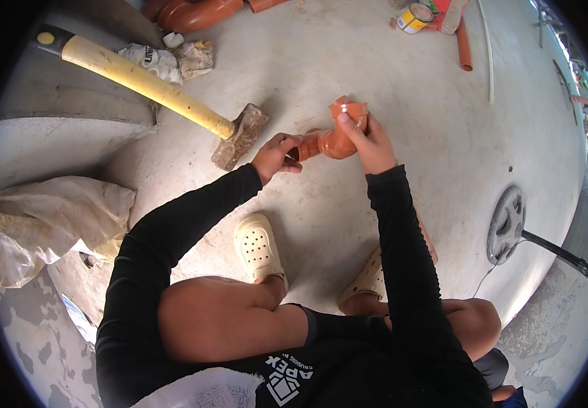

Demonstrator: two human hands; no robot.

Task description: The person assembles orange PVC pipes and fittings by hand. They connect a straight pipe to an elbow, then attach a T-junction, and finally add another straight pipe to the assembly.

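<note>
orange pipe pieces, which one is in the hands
The orange elbow fitting at centre, gripped by both the left hand and right hand. The big orange bend and thin orange pipe lie untouched on the floor.

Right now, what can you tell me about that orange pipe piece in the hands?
The orange pipe piece is a bent elbow fitting that looks like smooth plastic. One wide open end points up, and a narrower end sticks out sideways. It is held above the concrete floor. The right hand grips its upper bend, with the thumb on the rim. The left hand pinches the narrower end.
</note>
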